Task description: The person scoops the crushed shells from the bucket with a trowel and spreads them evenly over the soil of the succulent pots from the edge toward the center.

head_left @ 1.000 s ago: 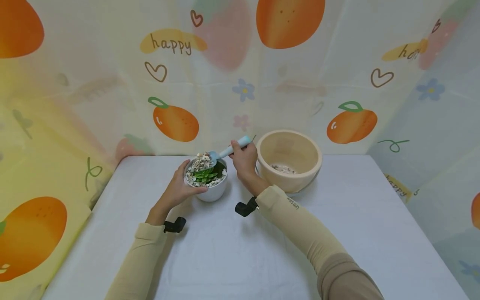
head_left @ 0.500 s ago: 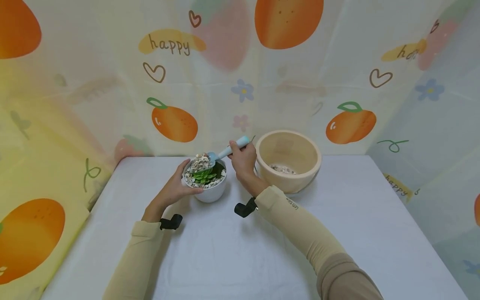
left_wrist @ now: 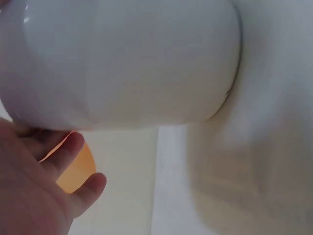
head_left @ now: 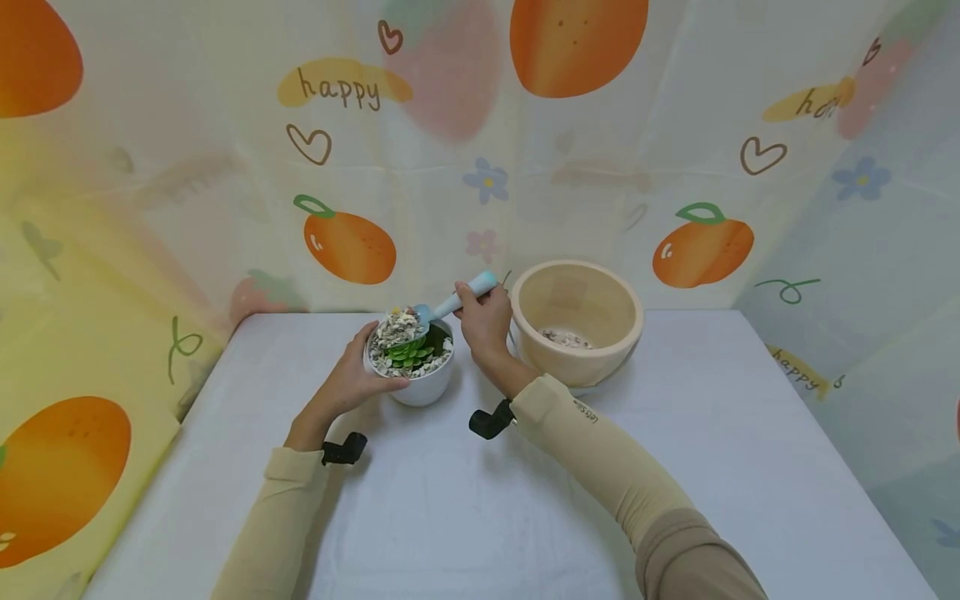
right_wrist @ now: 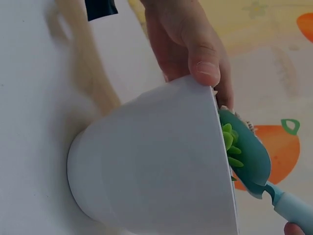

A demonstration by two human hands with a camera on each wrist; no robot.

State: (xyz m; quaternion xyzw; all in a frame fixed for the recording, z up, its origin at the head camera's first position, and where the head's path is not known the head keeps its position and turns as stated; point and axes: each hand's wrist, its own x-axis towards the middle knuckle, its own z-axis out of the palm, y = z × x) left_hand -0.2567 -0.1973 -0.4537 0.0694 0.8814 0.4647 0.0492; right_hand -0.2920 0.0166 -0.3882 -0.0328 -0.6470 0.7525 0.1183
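Note:
A white flower pot (head_left: 422, 390) with a green succulent (head_left: 409, 355) and pale pebbles stands on the table, left of centre. My left hand (head_left: 347, 382) grips its left side, thumb along the front near the rim; in the left wrist view some fingers (left_wrist: 89, 193) stand off the smooth wall. My right hand (head_left: 486, 323) holds a light blue garden trowel (head_left: 448, 306) by its handle. The trowel's scoop, heaped with pebbles (head_left: 399, 328), is over the pot's opening. Seen from the right wrist, the teal blade (right_wrist: 250, 154) lies close above the succulent's leaves.
Right of the white pot stands a larger beige pot (head_left: 579, 363), a few pebbles (head_left: 566, 338) at its bottom. A white cloth covers the table (head_left: 442, 508). Behind and beside it hangs a fruit-printed curtain (head_left: 442, 233).
The trowel handle has shifted very slightly left with my right hand, the heaped scoop still over the pot. My left hand and the white pot have barely moved.

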